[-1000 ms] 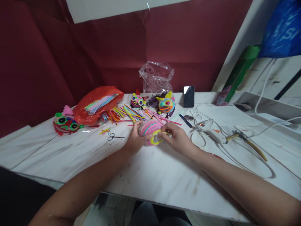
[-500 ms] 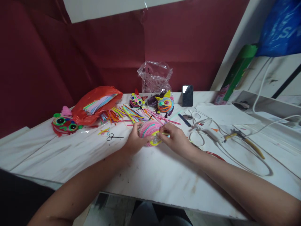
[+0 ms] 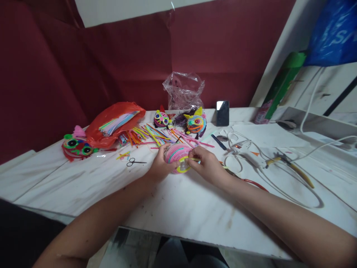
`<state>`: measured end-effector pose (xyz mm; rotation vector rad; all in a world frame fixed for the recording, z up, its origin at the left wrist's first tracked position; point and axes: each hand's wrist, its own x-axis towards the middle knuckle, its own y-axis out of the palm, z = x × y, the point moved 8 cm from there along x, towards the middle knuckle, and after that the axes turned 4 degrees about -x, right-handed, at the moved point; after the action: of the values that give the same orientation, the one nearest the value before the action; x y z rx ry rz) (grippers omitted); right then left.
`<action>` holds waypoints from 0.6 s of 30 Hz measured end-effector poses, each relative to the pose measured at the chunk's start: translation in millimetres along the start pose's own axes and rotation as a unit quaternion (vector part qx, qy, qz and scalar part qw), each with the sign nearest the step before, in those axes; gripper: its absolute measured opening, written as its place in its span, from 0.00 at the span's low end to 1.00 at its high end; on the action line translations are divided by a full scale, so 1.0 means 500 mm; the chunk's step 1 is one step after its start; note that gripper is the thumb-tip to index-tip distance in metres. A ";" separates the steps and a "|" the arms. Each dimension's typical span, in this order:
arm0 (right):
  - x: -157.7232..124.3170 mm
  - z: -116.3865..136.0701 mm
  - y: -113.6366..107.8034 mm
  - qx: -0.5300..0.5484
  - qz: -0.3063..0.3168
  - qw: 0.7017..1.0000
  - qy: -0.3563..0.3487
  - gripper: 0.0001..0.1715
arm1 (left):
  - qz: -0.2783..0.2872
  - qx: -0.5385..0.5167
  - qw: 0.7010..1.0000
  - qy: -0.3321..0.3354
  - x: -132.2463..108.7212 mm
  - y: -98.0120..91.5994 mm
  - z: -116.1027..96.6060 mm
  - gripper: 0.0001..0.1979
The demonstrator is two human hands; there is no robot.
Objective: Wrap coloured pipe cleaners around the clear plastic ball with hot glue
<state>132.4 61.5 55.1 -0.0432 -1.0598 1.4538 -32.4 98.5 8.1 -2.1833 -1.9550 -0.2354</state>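
Head view, looking down, puts the pink ball at the centre of the marbled tabletop, near the person's side and held between two bare hands. It is wound in fuzzy pink rows with a teal stripe over the top, and a yellow ring circles a pale patch at its four o'clock.

The left hand cups the ball from nine o'clock, fingers round the far side and thumb laid across the front beside the ring. The right hand comes in from three o'clock with thumb and forefinger pinched together on a thin yellow stem right at the ring's edge.

Going round from the ball, I see small scissors at nine, then farther out, between nine and ten, a red fuzzy head with big green-rimmed eyes. A red bag sits at ten with pale stems lying on it. Loose coloured stems spread at eleven. Behind them stands a small black head, and at one o'clock a yellow-eared head. Crumpled clear plastic rises at twelve. A phone leans between one and two. Out at three lie a white glue gun and, beyond it, yellow-handled pliers.
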 end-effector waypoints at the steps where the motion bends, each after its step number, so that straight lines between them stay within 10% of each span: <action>1: -0.001 -0.001 0.003 -0.001 0.004 1.000 0.003 0.05 | -0.002 0.002 1.000 0.002 0.000 0.000 -0.002 0.38; 18: 0.002 -0.004 0.000 0.045 -0.002 0.999 0.014 0.02 | 0.007 -0.125 0.991 -0.056 -0.001 0.005 0.017 0.34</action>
<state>133.6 63.4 54.3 0.0021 -0.9695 1.4920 -29.9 99.8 -0.6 -2.4124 -2.0686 -0.3815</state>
